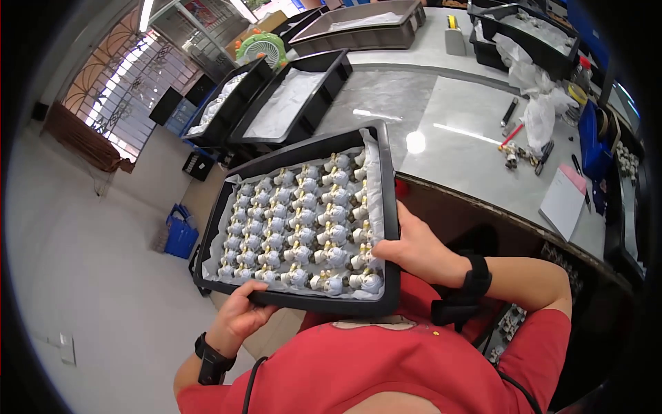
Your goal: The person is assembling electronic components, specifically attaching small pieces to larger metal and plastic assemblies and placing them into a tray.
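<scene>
Both my hands carry a black plastic tray [391, 228] in front of my body, tilted and off the table's near left edge. White paper lines it, and rows of small white and grey figurines [301, 219] with yellow parts stand inside. My left hand [241, 312] grips the near rim at the lower left, thumb over the edge. My right hand [418, 250] holds the right side, its thumb over the rim and the other fingers around the outer wall, partly hidden.
The grey worktable [469, 131] lies ahead and right, with a notepad [562, 203], pens, a red-handled tool and plastic bags [541, 117]. Black trays [293, 103] stand beyond my tray. A green fan [262, 50] is at the back, a blue basket [181, 233] by the left wall.
</scene>
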Action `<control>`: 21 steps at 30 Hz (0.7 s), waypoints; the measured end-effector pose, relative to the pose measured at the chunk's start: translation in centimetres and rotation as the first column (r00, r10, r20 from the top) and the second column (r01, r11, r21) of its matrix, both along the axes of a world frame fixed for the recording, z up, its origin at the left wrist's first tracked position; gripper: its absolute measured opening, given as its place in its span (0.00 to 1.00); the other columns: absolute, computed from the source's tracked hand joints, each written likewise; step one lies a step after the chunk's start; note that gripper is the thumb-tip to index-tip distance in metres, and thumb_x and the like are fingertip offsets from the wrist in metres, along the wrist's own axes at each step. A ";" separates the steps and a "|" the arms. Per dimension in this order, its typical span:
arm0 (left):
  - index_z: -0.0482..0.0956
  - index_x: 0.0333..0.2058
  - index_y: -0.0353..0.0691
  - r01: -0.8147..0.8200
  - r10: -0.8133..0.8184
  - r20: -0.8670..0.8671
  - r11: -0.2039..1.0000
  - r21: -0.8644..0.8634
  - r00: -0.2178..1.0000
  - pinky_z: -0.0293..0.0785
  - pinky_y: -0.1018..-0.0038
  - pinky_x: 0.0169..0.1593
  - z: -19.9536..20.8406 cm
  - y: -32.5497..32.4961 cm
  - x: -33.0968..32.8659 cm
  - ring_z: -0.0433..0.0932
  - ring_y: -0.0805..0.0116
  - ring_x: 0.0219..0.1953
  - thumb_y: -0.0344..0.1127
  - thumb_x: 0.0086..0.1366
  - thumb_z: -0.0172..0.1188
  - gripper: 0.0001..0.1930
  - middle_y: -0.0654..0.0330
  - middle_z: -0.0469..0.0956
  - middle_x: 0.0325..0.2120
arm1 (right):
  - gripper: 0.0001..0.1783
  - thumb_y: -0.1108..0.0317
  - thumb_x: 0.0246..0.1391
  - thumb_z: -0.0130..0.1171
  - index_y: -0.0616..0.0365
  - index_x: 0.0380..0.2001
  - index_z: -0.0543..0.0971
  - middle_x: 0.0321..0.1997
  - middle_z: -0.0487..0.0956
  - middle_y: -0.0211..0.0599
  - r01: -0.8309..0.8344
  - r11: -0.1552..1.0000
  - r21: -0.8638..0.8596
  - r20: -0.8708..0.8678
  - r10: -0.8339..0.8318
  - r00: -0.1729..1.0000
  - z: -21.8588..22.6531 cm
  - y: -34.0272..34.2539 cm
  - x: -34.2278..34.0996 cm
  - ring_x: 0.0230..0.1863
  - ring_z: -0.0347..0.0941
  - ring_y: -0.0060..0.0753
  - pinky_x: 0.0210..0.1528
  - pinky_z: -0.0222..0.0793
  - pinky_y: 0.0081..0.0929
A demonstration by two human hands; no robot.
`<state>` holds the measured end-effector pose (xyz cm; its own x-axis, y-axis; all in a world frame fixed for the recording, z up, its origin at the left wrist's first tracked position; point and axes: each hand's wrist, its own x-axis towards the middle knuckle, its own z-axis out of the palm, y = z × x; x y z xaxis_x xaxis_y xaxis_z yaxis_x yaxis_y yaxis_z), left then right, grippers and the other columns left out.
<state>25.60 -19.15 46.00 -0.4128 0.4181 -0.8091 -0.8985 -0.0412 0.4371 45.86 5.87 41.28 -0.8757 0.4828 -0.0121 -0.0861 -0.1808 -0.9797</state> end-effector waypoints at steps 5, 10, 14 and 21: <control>0.61 0.41 0.22 0.101 -0.104 -0.031 0.993 -0.068 0.994 0.67 0.59 0.58 2.8 1.0 0.7 0.66 0.44 0.50 0.22 0.55 0.50 0.15 0.41 0.64 0.44 | 0.35 0.73 0.39 0.55 0.65 0.55 0.59 0.43 0.74 0.46 0.064 0.998 -0.025 0.049 -0.063 0.997 2.2 -1.1 1.4 0.43 0.72 0.32 0.47 0.67 0.26; 0.58 0.46 0.16 0.178 -0.177 0.170 0.984 0.008 0.970 0.72 0.66 0.54 4.6 2.2 1.4 0.58 0.38 0.56 0.24 0.58 0.48 0.20 0.36 0.59 0.50 | 0.30 0.79 0.37 0.55 0.69 0.50 0.63 0.41 0.73 0.43 0.121 0.980 -0.160 0.047 -0.115 0.992 5.3 -1.8 2.8 0.41 0.71 0.31 0.43 0.69 0.26; 0.57 0.48 0.18 0.281 -0.287 0.183 0.958 0.059 0.940 0.69 0.66 0.56 6.7 0.6 1.6 0.58 0.41 0.57 0.26 0.59 0.46 0.20 0.38 0.59 0.51 | 0.29 0.77 0.35 0.57 0.68 0.47 0.66 0.39 0.73 0.41 0.141 0.987 -0.076 0.086 -0.134 0.987 6.4 -2.1 3.3 0.38 0.71 0.31 0.40 0.69 0.25; 0.57 0.54 0.28 0.466 -0.496 0.145 0.863 0.197 0.856 0.65 0.63 0.58 7.7 1.4 4.5 0.59 0.45 0.58 0.37 0.62 0.47 0.24 0.42 0.59 0.54 | 0.16 0.75 0.33 0.59 0.68 0.31 0.72 0.24 0.73 0.35 0.199 0.980 -0.033 0.260 -0.184 0.948 7.1 1.4 4.9 0.24 0.70 0.25 0.26 0.67 0.21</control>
